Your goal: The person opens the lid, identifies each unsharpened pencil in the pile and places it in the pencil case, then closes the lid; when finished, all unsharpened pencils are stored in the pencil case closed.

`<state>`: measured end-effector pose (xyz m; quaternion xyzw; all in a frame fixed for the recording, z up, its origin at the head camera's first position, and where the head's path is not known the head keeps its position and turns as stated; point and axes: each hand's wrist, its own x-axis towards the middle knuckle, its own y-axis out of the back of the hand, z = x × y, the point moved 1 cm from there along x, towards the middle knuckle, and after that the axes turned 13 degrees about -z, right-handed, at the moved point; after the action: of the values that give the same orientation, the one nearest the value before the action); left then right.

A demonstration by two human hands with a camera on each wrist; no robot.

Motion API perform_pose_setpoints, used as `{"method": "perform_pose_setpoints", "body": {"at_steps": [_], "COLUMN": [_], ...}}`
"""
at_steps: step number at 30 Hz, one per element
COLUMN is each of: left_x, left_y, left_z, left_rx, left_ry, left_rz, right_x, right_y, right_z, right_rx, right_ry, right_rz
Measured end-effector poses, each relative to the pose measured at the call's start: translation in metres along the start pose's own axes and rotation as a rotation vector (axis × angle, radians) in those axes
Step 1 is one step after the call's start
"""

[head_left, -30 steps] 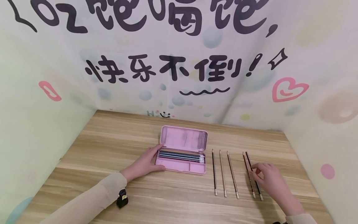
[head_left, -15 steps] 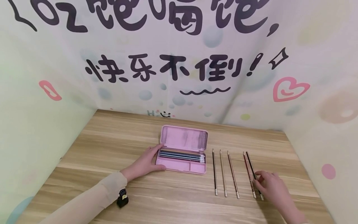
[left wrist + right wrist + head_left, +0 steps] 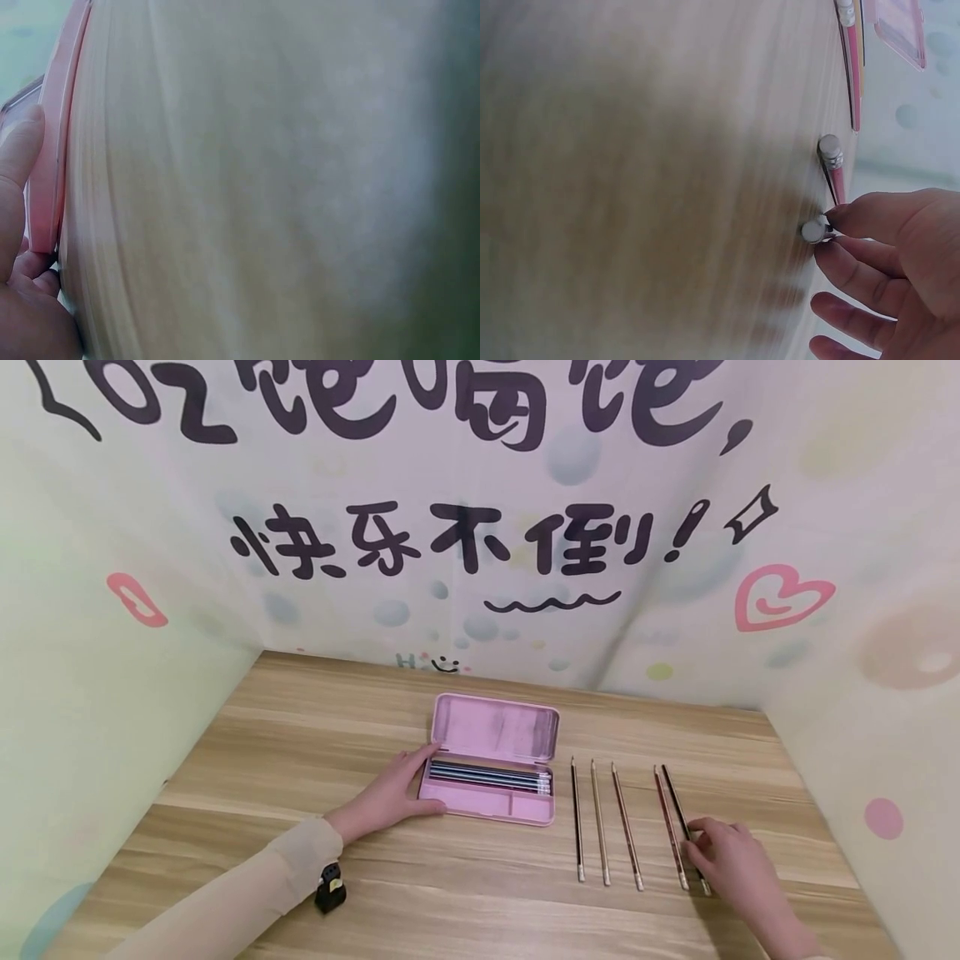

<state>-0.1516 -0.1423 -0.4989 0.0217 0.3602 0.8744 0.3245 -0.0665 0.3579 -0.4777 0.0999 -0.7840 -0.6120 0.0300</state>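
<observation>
On the table stands a pink pencil case point(image 3: 471, 800), lid raised, with several dark pencils point(image 3: 487, 777) in its rear compartment. My left hand point(image 3: 381, 798) holds the case by its left end, thumb at the front corner and fingers at the back; the left wrist view shows the thumb over the pink side wall point(image 3: 52, 150). Far to the right, my right hand point(image 3: 733, 860) pinches a black pencil point(image 3: 676, 800) between thumb and fingertips near its eraser end point(image 3: 813, 231). Close beside it lies a red pencil point(image 3: 667, 814), its tip almost meeting the black one's.
Three more pencils lie apart, side by side, between the case and the right hand: a black one point(image 3: 577, 818), a tan one point(image 3: 600, 822) and a reddish one point(image 3: 627, 827). A printed cloth wall point(image 3: 360, 635) borders the wooden table point(image 3: 480, 893) at the back and sides.
My right hand has slid down toward the black pencil's eraser end and a little to the right. The left hand and case stay in place.
</observation>
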Motion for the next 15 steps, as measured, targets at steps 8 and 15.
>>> {"method": "perform_pose_setpoints", "body": {"at_steps": [8,15], "left_x": [0.0008,0.0018], "left_y": [0.0,-0.0002], "left_z": [-0.0006,-0.001], "left_rx": [0.018,0.02], "left_ry": [-0.014,-0.014], "left_rz": [0.01,0.007], "right_x": [-0.0003,-0.0005], "right_y": [0.0009,0.0016], "right_z": [0.0017,0.0024], "right_rx": [0.029,0.046], "right_ry": [-0.049,-0.071], "right_rz": [-0.026,-0.039]}}
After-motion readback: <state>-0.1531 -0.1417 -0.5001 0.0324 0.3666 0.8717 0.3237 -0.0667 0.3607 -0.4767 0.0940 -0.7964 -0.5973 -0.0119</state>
